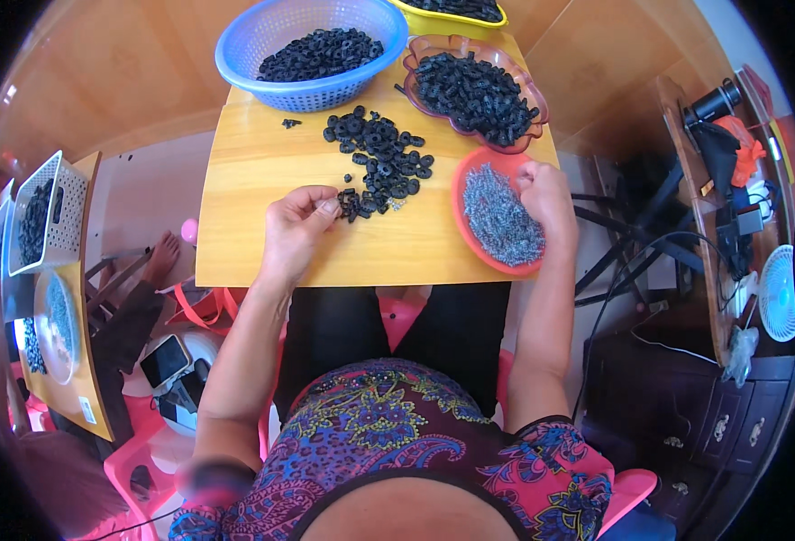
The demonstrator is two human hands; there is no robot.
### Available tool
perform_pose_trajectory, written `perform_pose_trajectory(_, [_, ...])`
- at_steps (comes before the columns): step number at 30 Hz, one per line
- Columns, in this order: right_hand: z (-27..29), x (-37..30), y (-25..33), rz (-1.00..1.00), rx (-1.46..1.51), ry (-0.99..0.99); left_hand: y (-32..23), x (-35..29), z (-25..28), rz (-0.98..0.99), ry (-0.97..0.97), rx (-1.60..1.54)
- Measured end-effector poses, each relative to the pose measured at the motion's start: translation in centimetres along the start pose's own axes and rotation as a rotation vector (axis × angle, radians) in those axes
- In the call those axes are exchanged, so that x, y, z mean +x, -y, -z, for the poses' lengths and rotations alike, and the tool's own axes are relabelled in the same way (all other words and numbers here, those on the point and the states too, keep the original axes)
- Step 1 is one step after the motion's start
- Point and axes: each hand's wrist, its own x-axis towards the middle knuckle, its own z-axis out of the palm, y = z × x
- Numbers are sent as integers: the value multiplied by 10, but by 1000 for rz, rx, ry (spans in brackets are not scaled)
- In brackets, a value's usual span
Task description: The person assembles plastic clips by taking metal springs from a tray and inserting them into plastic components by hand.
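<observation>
My left hand [296, 225] pinches a small black ring part at the near end of a loose pile of black ring parts [381, 160] on the wooden table [253, 189]. My right hand [543, 194] rests with curled fingers at the far right rim of an orange dish [462, 180] filled with small grey metal pieces [502, 218]; whether it holds one is hidden. A blue basket [312, 50] and a clear pink bowl [479, 88] behind the pile hold more black parts.
A yellow container [456, 11] stands at the table's far edge. To my left another table [64, 343] carries a white basket [41, 216], and a person's foot [161, 255] shows beside it. A phone [165, 359] lies below. Cables, a dark cabinet [686, 415] and a small fan [781, 293] are on the right.
</observation>
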Motion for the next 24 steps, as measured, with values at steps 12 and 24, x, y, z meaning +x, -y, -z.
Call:
perform_pose_trajectory(12, [-31, 17, -14, 157, 38, -27, -14, 21, -1, -137, -177, 455])
perform_pose_trajectory(24, [-1, -25, 3, 154, 311, -102, 14, 114, -33, -578, -180, 1205])
